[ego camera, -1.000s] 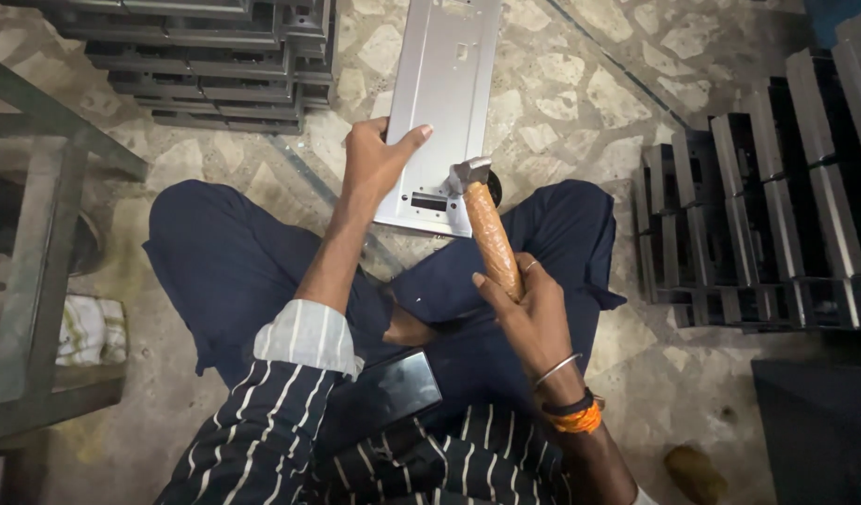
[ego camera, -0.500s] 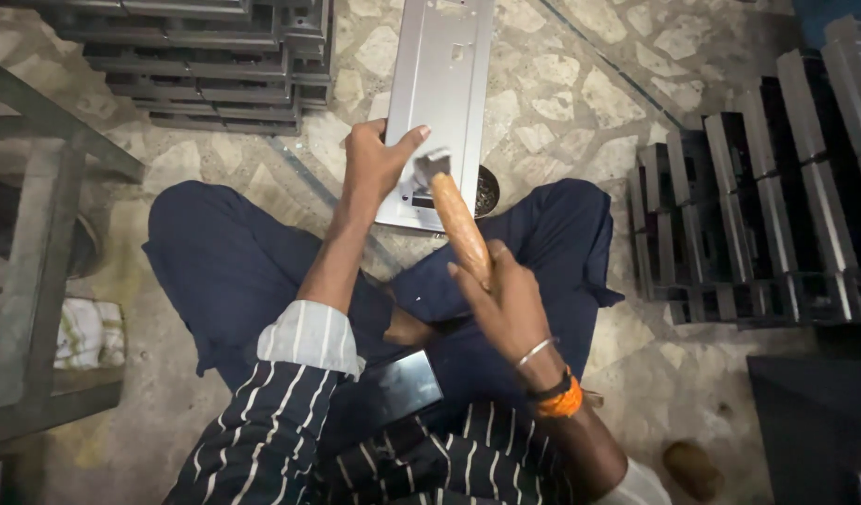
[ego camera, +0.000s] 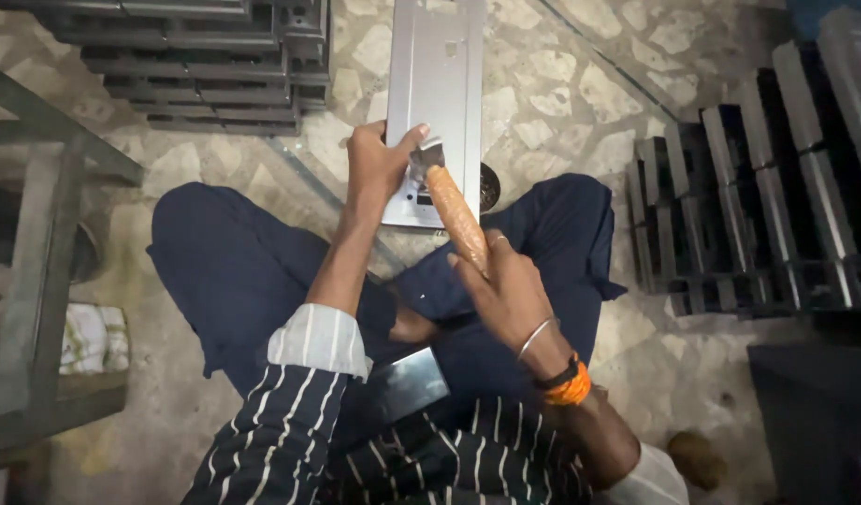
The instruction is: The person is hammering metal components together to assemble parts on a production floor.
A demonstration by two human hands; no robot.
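While the person sits cross-legged on the stone-chip floor, the left hand presses down on the near end of a long grey metal panel, fingers spread flat, thumb across the panel's edge. Right hand is closed around the wooden handle of a hammer; its metal head sits on the panel just beside the left thumb. Panel lies on the floor in front of the knees, running away from the body. Stacked dark metal parts lie at upper left; a second row stands at right.
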